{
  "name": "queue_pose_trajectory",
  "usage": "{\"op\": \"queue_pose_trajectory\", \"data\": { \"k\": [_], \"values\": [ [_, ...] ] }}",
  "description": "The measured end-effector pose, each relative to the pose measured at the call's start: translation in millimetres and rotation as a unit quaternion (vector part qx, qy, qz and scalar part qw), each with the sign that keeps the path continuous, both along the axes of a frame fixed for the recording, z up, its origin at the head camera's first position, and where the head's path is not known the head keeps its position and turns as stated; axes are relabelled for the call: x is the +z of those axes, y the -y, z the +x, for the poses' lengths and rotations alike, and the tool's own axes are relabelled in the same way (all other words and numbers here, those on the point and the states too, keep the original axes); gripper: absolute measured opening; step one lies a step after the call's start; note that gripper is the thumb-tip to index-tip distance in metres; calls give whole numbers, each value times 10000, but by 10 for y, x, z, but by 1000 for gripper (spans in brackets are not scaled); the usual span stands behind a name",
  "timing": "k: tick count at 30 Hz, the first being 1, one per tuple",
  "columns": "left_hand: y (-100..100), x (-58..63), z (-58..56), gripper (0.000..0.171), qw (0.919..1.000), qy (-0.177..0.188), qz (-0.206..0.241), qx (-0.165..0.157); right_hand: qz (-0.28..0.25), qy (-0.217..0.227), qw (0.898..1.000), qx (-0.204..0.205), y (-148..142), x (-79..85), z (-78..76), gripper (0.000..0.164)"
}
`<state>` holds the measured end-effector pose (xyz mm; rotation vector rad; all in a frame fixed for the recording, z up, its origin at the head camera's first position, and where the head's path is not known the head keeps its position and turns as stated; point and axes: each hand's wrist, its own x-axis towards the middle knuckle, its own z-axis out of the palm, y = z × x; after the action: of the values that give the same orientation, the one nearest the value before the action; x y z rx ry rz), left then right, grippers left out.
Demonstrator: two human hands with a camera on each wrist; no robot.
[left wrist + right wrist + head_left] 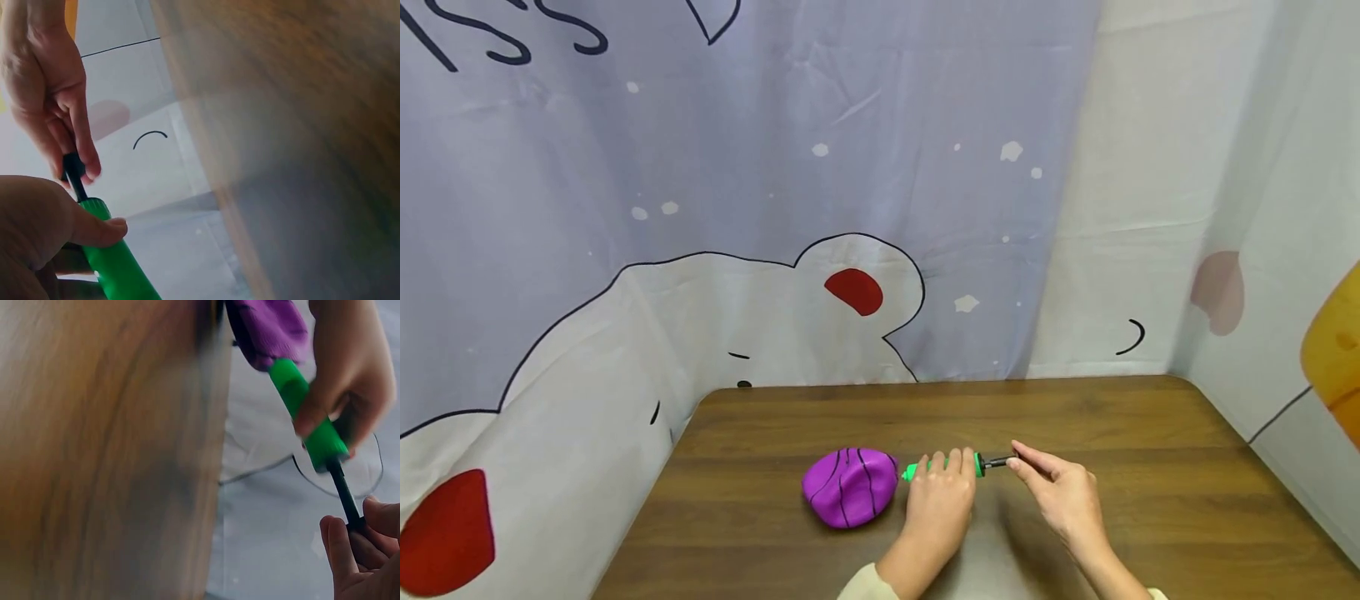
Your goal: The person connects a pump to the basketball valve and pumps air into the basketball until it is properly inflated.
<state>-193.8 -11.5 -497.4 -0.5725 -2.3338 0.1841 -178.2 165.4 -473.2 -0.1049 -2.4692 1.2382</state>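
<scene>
My left hand (942,498) grips the green barrel of a small hand pump (326,442), thumb along one side. Out of the barrel's right end comes a black plunger rod (997,462). At the rod's far end, my right hand (1066,500) pinches the black handle (74,165) between thumb and fingers. The pump's narrow green tip points left at a purple ball (852,488) with black lines. Soft and partly collapsed, the ball has a dented, creased top. In the right wrist view the tip end overlaps the ball's edge.
Both hands work above a brown wood-grain table (760,433). Behind it hangs a printed curtain (970,250) with a white cartoon figure, which also runs down the right side. Light sleeves (868,583) show at the front edge of the head view.
</scene>
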Motion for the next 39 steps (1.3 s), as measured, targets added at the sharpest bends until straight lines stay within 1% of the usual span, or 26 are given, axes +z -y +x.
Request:
{"op": "queue_pose_trajectory", "data": {
  "k": [5, 9, 12, 14, 16, 21, 26, 29, 32, 35, 39],
  "values": [
    [39, -11, 2, 66, 9998, 190, -25, -53, -258, 102, 9986, 447, 148, -60, -34, 33],
    [85, -43, -9, 57, 9995, 202, 200, -153, -75, 85, 9984, 553, 133, -66, -47, 31],
    [105, -63, -21, 50, 9989, 101, 404, -194, 248, -41, 9986, 468, 38, -37, -58, 27],
    [110, -71, -25, 49, 9987, 53, 472, -196, 415, -99, 9984, 365, -56, -3, -58, 27],
    [109, -76, -28, 50, 9986, 55, 488, -197, 524, -64, 9984, 225, -164, 31, -50, 28],
    [99, -84, -25, 50, 9989, 87, 428, -196, 570, 72, 9983, -26, -406, 93, -8, 34],
    [88, -68, -26, 54, 9991, 179, 350, -176, 585, -5, 9979, -262, -494, 93, 8, 35],
    [88, -51, -20, 58, 9992, 293, 219, -130, 509, -2, 9982, -318, -456, 79, 12, 36],
    [100, -40, -18, 59, 9994, 336, 81, -103, 434, -89, 9984, -347, -343, 48, 3, 32],
    [112, -23, -21, 61, 9992, 401, -20, -78, 384, -227, 9986, -271, -186, 7, -14, 29],
    [104, 18, -22, 69, 9986, 522, -93, -77, 324, -379, 9986, -170, 5, -56, -35, 27]
  ]
}}
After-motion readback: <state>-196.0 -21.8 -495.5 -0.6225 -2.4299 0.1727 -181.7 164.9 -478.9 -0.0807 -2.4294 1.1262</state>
